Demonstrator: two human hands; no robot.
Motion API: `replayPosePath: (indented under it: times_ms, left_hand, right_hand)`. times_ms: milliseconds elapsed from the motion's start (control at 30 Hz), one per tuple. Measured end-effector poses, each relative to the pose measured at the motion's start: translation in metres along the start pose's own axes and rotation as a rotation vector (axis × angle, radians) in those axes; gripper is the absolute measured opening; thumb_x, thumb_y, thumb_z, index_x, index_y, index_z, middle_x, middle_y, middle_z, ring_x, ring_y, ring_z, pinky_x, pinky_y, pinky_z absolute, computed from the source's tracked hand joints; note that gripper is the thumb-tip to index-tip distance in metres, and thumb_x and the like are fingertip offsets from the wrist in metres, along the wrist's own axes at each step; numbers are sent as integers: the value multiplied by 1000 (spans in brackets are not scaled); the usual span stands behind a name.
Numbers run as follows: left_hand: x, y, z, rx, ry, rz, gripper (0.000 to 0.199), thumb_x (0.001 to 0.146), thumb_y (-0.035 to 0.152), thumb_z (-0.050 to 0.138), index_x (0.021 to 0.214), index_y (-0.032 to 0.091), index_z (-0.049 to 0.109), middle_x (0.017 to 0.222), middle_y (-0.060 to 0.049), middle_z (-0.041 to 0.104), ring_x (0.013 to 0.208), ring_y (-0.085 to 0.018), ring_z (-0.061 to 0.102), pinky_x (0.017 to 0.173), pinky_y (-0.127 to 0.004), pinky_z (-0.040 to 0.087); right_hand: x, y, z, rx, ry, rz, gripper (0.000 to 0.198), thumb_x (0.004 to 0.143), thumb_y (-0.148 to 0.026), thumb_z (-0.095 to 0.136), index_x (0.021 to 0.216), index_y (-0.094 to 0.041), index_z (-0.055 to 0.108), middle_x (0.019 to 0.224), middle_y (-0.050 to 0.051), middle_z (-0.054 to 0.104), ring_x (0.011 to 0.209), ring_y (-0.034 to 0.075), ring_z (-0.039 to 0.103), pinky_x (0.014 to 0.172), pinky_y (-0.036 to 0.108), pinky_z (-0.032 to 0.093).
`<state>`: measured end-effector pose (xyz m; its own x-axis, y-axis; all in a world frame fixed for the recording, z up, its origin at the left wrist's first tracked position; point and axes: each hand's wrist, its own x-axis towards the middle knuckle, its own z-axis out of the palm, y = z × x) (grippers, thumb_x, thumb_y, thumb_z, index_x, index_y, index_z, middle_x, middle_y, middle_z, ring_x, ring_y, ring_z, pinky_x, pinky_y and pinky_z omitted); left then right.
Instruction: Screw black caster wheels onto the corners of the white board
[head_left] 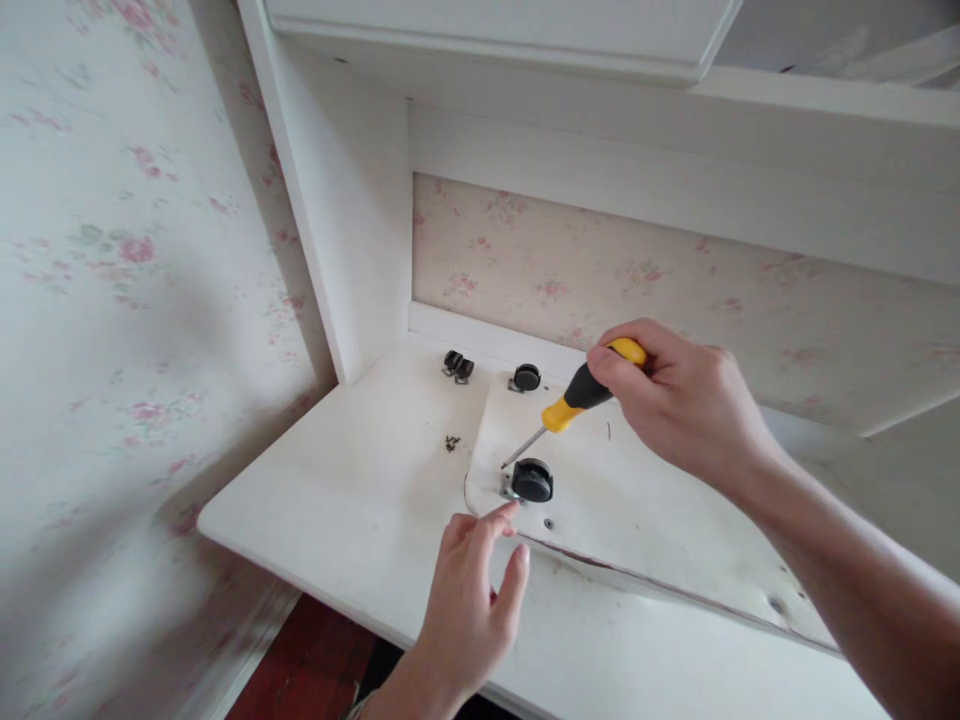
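One yellow-and-black screwdriver (579, 394), gripped in the right hand (671, 400), is angled down with its tip beside the near caster (533, 481) on a white board (637, 515). The left hand (472, 585), thumb spread, is placed with its index finger at that caster's plate (509, 487). Loose screws (451, 443) and two casters (463, 370) are laid on the bench (322, 490).

From my head, the view faces forward and down over the table (330, 490), front edge to back, with my left hand (469, 590) and right hand (675, 405) near.
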<state>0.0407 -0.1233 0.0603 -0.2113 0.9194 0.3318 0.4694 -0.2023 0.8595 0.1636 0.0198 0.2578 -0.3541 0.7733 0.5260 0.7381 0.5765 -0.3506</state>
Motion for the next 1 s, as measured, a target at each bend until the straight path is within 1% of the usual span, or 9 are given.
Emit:
replayPosePath:
  times_ms: [67, 167, 233, 300, 433, 667, 800, 900, 1000]
  left_hand:
    - [-2, -3, 3, 59, -3, 68, 26, 93, 22, 52, 119, 20, 55, 109, -9, 65, 97, -22, 58, 85, -40, 51]
    - [-4, -12, 0, 124, 67, 126, 14, 93, 19, 51, 107, 20, 53, 112, -9, 64, 103, -22, 58, 89, -40, 49]
    - [-4, -20, -4, 180, 104, 142, 15, 94, 18, 51, 108, 20, 52, 117, -10, 64, 105, -22, 58, 89, -40, 49]
    - [-6, -26, -7, 247, 97, 161, 21, 93, 17, 51, 114, 20, 51, 125, -10, 62, 105, -22, 58, 89, -40, 49]
    - [-6, -31, -10, 386, 52, 223, 27, 92, 16, 53, 119, 20, 51, 136, -9, 58, 104, -23, 58, 88, -40, 48]
    - [10, -36, -8, 661, 30, 333, 41, 88, 14, 61, 127, 22, 53, 134, -4, 61, 87, -22, 56, 79, -40, 47]
    - [18, -38, -8, 690, -18, 370, 37, 88, 10, 59, 123, 24, 57, 134, 1, 61, 81, -19, 52, 73, -37, 46]
    - [21, -37, -8, 687, -40, 395, 33, 90, 10, 57, 120, 23, 58, 132, 1, 62, 79, -19, 50, 70, -36, 45]
    - [22, -38, -8, 699, -36, 423, 34, 90, 8, 56, 121, 22, 58, 132, 0, 62, 79, -19, 50, 71, -36, 44]
  right_hand:
    - [10, -16, 4, -65, -66, -67, 21, 85, -41, 53, 77, -25, 63, 50, -5, 49, 42, 12, 39, 49, 27, 32]
    - [22, -33, 14, -178, -150, -187, 19, 84, -39, 50, 74, -24, 58, 50, -5, 46, 45, 12, 38, 50, 27, 29]
    - [27, -39, 20, -238, -206, -261, 19, 84, -39, 49, 74, -24, 55, 52, -4, 46, 47, 13, 38, 51, 27, 27]
    - [30, -41, 27, -268, -252, -298, 20, 85, -39, 47, 75, -24, 54, 53, -4, 46, 48, 13, 37, 52, 27, 26]
    - [32, -41, 34, -285, -283, -276, 21, 86, -41, 46, 75, -24, 51, 54, -4, 45, 49, 12, 36, 52, 26, 26]
    - [30, -41, 35, -313, -298, -294, 21, 88, -41, 45, 76, -24, 50, 55, -4, 46, 50, 13, 37, 52, 27, 24]
    - [31, -41, 33, -342, -351, -300, 22, 90, -41, 42, 80, -24, 51, 59, -3, 51, 52, 14, 43, 52, 27, 25]
    - [34, -45, 27, -423, -417, -282, 28, 93, -46, 39, 84, -24, 54, 61, 0, 57, 55, 17, 49, 53, 29, 26]
    - [38, -48, 20, -455, -534, -302, 33, 97, -47, 33, 103, -25, 56, 76, 5, 67, 65, 23, 58, 55, 30, 30]
